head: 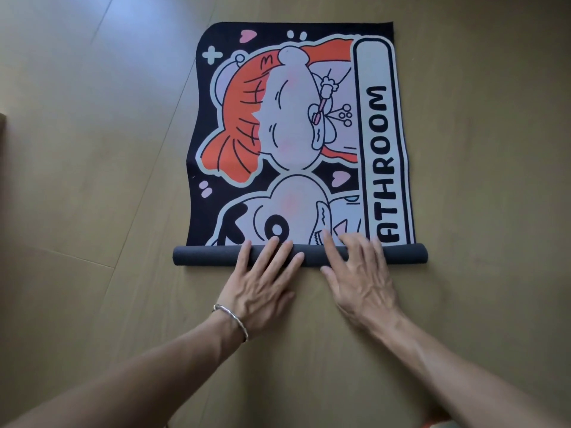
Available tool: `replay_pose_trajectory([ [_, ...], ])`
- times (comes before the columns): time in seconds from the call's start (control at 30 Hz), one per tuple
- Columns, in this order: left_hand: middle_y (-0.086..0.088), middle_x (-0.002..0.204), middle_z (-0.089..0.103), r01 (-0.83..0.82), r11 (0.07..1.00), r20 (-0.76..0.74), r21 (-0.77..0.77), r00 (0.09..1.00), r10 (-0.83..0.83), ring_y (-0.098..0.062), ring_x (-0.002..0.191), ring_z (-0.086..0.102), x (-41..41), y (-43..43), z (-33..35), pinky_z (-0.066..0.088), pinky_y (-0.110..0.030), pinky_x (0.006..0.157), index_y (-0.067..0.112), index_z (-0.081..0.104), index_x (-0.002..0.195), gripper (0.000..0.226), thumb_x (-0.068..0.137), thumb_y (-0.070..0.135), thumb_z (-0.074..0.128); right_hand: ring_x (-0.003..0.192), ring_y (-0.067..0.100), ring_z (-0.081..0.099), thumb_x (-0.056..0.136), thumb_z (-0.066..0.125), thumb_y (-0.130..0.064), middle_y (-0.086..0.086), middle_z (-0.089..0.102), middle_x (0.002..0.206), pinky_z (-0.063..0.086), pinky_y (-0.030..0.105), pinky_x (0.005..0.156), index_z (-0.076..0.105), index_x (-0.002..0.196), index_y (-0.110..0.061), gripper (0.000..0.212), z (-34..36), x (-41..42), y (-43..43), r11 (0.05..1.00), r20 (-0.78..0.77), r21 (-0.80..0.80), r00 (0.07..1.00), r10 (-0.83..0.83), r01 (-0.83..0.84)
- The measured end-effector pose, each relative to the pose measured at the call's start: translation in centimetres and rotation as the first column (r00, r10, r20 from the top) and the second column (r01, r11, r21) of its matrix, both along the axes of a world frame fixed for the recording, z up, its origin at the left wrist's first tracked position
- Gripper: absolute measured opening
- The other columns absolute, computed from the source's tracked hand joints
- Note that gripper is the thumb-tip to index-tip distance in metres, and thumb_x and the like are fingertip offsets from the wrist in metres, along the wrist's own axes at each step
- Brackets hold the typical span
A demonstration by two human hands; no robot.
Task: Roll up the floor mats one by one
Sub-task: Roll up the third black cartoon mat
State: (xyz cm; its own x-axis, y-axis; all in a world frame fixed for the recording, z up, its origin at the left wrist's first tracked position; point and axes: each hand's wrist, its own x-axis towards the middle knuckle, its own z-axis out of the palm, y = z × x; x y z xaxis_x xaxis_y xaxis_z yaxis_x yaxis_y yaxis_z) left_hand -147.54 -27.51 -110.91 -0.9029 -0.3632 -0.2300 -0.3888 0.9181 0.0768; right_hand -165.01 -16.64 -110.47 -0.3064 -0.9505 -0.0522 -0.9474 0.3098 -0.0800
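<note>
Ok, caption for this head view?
Head view: left hand and right hand press the rolled near end of a bathroom mat.

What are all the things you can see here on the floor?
floor mat: one, black with orange, white and pink cartoon print, flat on the floor
rolled end: one, dark grey, the mat's near edge, under both hands
floor: one, tan wood, all around the mat
bracelet: one, silver, left wrist
left hand: one, bare, fingers straight, pressing the roll left of middle
right hand: one, bare, fingers spread, pressing the roll right of middle
</note>
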Motion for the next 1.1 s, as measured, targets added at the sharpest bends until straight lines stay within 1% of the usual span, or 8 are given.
replay_pose_trajectory([
  [0.17, -0.007, 0.152, 0.032, -0.082, 0.996, -0.002, -0.026, 0.997, 0.082, -0.033, 0.139, 0.022, -0.3, 0.7, 0.2, 0.015, -0.063, 0.106, 0.022, 0.028, 0.145, 0.063, 0.087, 0.047, 0.033, 0.135, 0.036, 0.03, 0.091, 0.031, -0.046, 0.018, 0.04, 0.141, 0.013, 0.052, 0.11, 0.034, 0.142, -0.019, 0.058, 0.2, 2.1, 0.4, 0.99, 0.054, 0.137, 0.998, -0.022, 0.014],
  [0.3, -0.011, 0.151, 0.032, -0.273, 0.962, -0.01, 0.015, 0.962, 0.273, -0.033, 0.139, 0.021, -1.7, 2.1, 0.5, 0.004, -0.059, 0.107, 0.019, 0.029, 0.143, 0.065, 0.085, 0.049, 0.034, 0.132, 0.037, 0.042, 0.092, 0.028, -0.05, 0.017, 0.05, 0.139, 0.02, 0.053, 0.111, 0.036, 0.141, -0.021, 0.057, 0.0, 1.4, -1.3, 0.971, 0.082, 0.231, 0.994, -0.076, 0.055],
  [0.4, -0.011, 0.15, 0.035, -0.247, 0.969, -0.004, 0.01, 0.969, 0.247, -0.032, 0.138, 0.024, -2.5, 0.6, 0.1, 0.01, -0.06, 0.105, 0.02, 0.029, 0.142, 0.063, 0.087, 0.051, 0.031, 0.132, 0.037, 0.043, 0.092, 0.024, -0.052, 0.016, 0.045, 0.144, 0.026, 0.054, 0.108, 0.042, 0.142, -0.022, 0.061, 0.5, 0.6, -2.7, 0.96, 0.125, 0.275, 0.988, -0.093, 0.055],
  [0.53, -0.009, 0.149, 0.037, -0.255, 0.967, 0.026, -0.016, 0.967, 0.255, -0.032, 0.137, 0.032, -4.4, -2.5, 0.1, 0.008, -0.058, 0.106, 0.022, 0.032, 0.144, 0.064, 0.091, 0.055, 0.022, 0.146, 0.033, 0.012, 0.087, 0.0, -0.057, 0.014, 0.02, 0.157, -0.005, 0.045, 0.114, 0.022, 0.151, -0.024, 0.075, 1.6, -1.0, -5.3, 0.962, 0.17, 0.263, 0.978, -0.12, 0.073],
  [0.7, -0.001, 0.159, -0.005, -0.296, 0.955, 0.134, 0.025, 0.948, 0.29, -0.025, 0.145, -0.01, -7.0, -5.4, 0.5, -0.014, -0.054, 0.11, 0.031, 0.001, 0.15, 0.079, 0.079, 0.062, -0.013, 0.132, 0.04, 0.041, 0.094, 0.027, -0.048, 0.019, 0.048, 0.141, 0.024, 0.058, 0.107, 0.048, 0.139, -0.013, 0.06, 1.5, -1.3, -4.9, 0.988, 0.111, 0.148, 0.992, -0.067, 0.05],
  [0.87, -0.005, 0.159, -0.001, -0.289, 0.956, 0.112, 0.043, 0.953, 0.283, -0.024, 0.146, -0.005, -8.1, -7.2, 1.2, -0.009, -0.054, 0.112, 0.027, 0.007, 0.151, 0.083, 0.078, 0.062, -0.013, 0.139, 0.035, 0.031, 0.092, 0.014, -0.054, 0.015, 0.038, 0.149, 0.019, 0.055, 0.112, 0.038, 0.145, -0.02, 0.068, 1.2, -2.1, -6.5, 0.963, 0.145, 0.265, 0.986, -0.086, 0.045],
  [0.97, -0.01, 0.158, 0.011, -0.28, 0.96, 0.054, 0.024, 0.959, 0.278, -0.027, 0.146, 0.009, -8.3, -7.9, 1.6, 0.002, -0.057, 0.112, 0.023, 0.017, 0.15, 0.073, 0.087, 0.056, 0.0, 0.147, 0.027, 0.0, 0.091, -0.004, -0.059, 0.007, 0.006, 0.16, -0.004, 0.046, 0.116, 0.012, 0.152, -0.028, 0.07, 1.3, -3.5, -8.8, 0.953, 0.137, 0.299, 0.986, -0.094, 0.049],
  [1.1, -0.015, 0.133, 0.052, -0.148, 0.985, -0.042, -0.09, 0.989, 0.144, -0.032, 0.122, 0.051, -6.8, -8.2, 0.6, 0.037, -0.058, 0.098, 0.012, 0.044, 0.138, 0.062, 0.082, 0.029, 0.063, 0.147, 0.028, -0.007, 0.098, 0.008, -0.053, 0.008, -0.004, 0.161, -0.004, 0.047, 0.117, 0.003, 0.152, -0.031, 0.059, 1.4, -4.9, -11.3, 0.943, 0.123, 0.329, 0.988, -0.09, 0.045],
])
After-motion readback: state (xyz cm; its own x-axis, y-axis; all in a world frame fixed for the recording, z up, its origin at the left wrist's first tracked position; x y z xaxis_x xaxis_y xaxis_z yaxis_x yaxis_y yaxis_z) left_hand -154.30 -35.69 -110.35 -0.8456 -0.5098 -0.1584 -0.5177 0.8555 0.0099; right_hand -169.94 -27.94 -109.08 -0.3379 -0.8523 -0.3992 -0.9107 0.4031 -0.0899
